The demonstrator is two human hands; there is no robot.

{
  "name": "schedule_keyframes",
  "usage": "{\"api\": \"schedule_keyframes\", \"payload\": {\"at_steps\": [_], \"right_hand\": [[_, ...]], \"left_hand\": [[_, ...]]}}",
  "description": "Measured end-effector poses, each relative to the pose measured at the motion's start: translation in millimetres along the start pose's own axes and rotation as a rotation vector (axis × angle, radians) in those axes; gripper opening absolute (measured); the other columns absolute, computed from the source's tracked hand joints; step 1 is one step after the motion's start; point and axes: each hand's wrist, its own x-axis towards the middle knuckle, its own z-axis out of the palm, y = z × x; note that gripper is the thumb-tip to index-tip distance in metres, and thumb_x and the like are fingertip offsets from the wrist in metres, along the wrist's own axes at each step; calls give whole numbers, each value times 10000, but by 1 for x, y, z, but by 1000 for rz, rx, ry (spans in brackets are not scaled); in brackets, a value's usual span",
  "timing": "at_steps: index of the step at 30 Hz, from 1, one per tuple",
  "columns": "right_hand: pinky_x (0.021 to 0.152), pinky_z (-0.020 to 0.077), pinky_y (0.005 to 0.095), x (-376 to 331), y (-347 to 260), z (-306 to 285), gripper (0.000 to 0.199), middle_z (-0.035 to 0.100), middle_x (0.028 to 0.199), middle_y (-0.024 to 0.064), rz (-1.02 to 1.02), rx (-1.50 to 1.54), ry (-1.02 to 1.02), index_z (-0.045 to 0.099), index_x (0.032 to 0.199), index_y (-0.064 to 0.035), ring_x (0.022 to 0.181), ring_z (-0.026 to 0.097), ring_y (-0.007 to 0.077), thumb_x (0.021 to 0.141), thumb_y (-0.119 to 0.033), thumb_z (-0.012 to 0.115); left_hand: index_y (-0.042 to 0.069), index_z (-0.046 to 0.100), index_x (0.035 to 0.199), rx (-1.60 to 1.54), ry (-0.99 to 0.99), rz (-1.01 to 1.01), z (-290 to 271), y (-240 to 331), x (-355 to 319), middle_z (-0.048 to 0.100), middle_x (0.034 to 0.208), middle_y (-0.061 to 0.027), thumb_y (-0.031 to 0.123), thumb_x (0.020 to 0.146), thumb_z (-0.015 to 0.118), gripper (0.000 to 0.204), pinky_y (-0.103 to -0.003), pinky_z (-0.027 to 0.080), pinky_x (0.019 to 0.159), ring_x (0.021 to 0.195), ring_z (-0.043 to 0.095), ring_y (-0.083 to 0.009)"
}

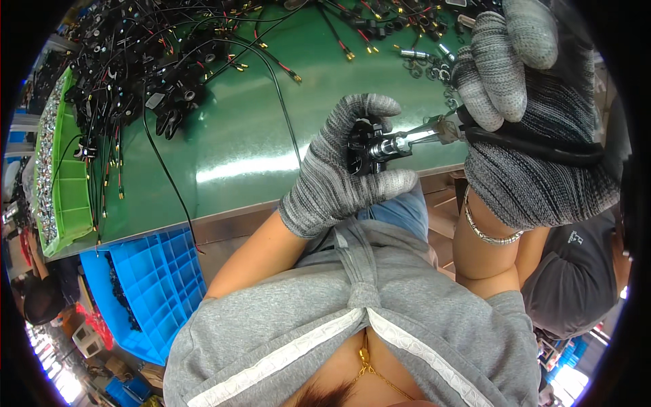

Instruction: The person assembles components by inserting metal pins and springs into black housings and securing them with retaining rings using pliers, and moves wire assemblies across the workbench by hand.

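My left hand, in a grey knitted glove, curls its fingers and thumb round a black plastic part. A shiny metal cylinder sticks out of that part toward the right. My right hand, gloved alike, grips pliers with black handles. The slim jaws of the pliers point left and meet the end of the cylinder. Whether the tips hold a small ring there is too small to tell. My right palm hides part of the handles.
Tangled black cables with brass-coloured ends pile up at the far left of the green table. Small dark rings and metal pins lie near my right hand. A green bin and blue crate stand left. Another person sits right.
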Motion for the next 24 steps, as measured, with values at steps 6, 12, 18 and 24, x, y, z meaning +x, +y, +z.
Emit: {"api": "schedule_keyframes", "payload": {"at_steps": [6,12,18,24], "right_hand": [[673,584,284,1,3,-2,563,600,1015,162,14,-1,4,472,1249,-6,789,649,216,796,-238,714],[671,590,288,0,5,-3,580,599,1007,164,15,-4,8,478,1234,-10,790,653,225,774,-249,739],[669,595,293,-6,10,6,598,597,999,166,-7,-10,26,483,1218,-13,790,657,234,752,-259,765],[667,601,298,-2,16,2,616,596,992,168,-13,2,23,489,1203,-16,791,661,242,730,-270,791]], "left_hand": [[132,520,1187,-49,-6,-44,2,1,1,525,1002,8,124,624,882,669,-263,510,839,942,557,-93],[105,472,1252,51,-35,28,0,-6,1,622,1092,-60,127,641,879,734,-317,518,855,1017,600,-158],[113,522,1177,-90,33,-112,4,5,-3,551,1086,-28,150,647,870,635,-291,496,876,991,563,-125],[99,516,1178,89,19,-36,5,-1,-4,567,1129,-51,134,686,835,587,-307,493,897,1031,573,-150]]}}
